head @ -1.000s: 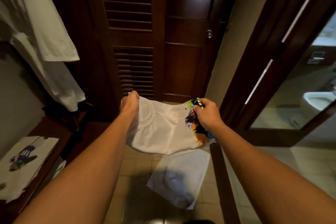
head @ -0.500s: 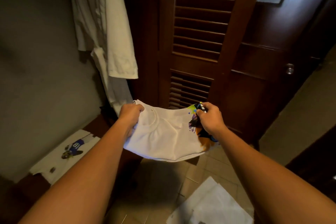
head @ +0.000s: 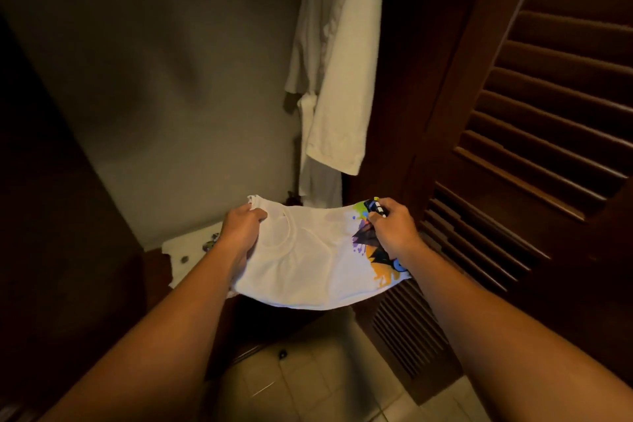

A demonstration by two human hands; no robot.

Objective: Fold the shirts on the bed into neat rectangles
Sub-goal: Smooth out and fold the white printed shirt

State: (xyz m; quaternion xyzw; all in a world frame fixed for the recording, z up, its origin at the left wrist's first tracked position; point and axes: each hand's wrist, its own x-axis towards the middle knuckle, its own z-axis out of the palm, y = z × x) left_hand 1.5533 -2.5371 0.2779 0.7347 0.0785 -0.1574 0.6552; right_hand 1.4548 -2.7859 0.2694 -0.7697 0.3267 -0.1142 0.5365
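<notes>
Folded shirt carried in both hands, off the floor.

The left hand (head: 241, 233) grips the shirt (head: 308, 264) at its 9 o'clock edge; the right hand (head: 390, 229) pinches the printed end at 3 o'clock, the cloth slung between them. A second shirt (head: 191, 247) lies on a dark ledge at 9 o'clock; a robe (head: 339, 79) hangs at 12. To keep the rectangle, hold both edges level and taut, and set it down flat.
</notes>
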